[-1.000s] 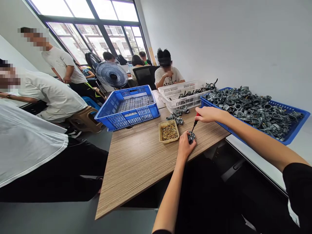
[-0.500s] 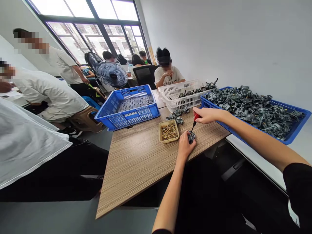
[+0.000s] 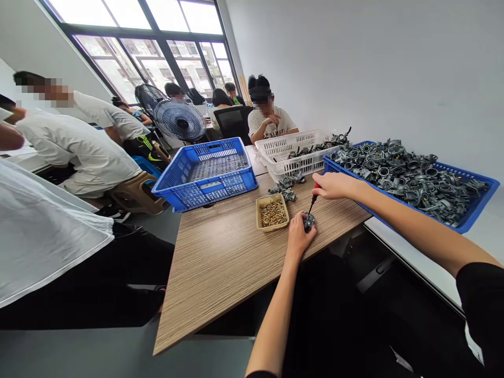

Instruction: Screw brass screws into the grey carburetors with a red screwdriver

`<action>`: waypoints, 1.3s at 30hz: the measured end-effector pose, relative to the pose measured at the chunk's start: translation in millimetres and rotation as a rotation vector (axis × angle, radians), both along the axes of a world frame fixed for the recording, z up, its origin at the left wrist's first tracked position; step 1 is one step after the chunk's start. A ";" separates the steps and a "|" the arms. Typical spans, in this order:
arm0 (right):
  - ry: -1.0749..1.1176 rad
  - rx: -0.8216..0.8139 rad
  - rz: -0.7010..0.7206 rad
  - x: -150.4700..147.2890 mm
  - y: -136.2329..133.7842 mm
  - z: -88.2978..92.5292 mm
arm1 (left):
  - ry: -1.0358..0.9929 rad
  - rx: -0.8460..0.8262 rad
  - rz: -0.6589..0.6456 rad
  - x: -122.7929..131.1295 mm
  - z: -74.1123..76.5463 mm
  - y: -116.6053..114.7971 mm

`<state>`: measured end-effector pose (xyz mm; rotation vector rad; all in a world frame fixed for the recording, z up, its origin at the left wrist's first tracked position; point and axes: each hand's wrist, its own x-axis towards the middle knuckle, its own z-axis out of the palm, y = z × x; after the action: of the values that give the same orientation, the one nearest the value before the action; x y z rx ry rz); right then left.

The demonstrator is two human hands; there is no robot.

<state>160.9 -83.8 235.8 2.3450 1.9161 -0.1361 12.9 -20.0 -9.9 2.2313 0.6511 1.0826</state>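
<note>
My left hand (image 3: 300, 234) grips a small dark grey metal part (image 3: 309, 222), probably a carburetor body, against the wooden table (image 3: 212, 268). My right hand (image 3: 327, 187) is wrapped around the red handle of a screwdriver (image 3: 312, 203), whose dark shaft slants down onto the part. Left of my left hand stands a small yellowish tray (image 3: 258, 224) full of brass-coloured screw-like pieces (image 3: 273, 212). Several more grey metal parts (image 3: 287, 188) lie behind that tray. The screwdriver's tip is too small to make out where it meets the part.
A blue crate (image 3: 220, 186) sits at the table's back left. Behind the loose parts is a white basket (image 3: 283, 168) with some parts inside. To the right, a blue basket (image 3: 478, 215) is heaped with grey parts. A co-worker (image 3: 271, 118) sits across; others are at left, near fans (image 3: 179, 119).
My right hand has turned slightly on the screwdriver, with less of its red handle showing. My left hand and the part stay put. At left, a standing person has bent lower.
</note>
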 end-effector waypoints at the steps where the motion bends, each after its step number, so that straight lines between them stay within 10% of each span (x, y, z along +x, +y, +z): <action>1: -0.001 -0.001 0.002 0.4 0.1 0.1 | 0.000 0.002 0.001 0.1 -0.2 0.1; 39: 0.070 -0.035 0.072 -0.5 -7.9 -2.7 | 0.016 -0.002 -0.003 -1.7 -0.1 0.3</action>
<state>160.4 -91.6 233.1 2.2747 2.0095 -0.2472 11.1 -19.7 -10.0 2.2403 0.6548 1.0628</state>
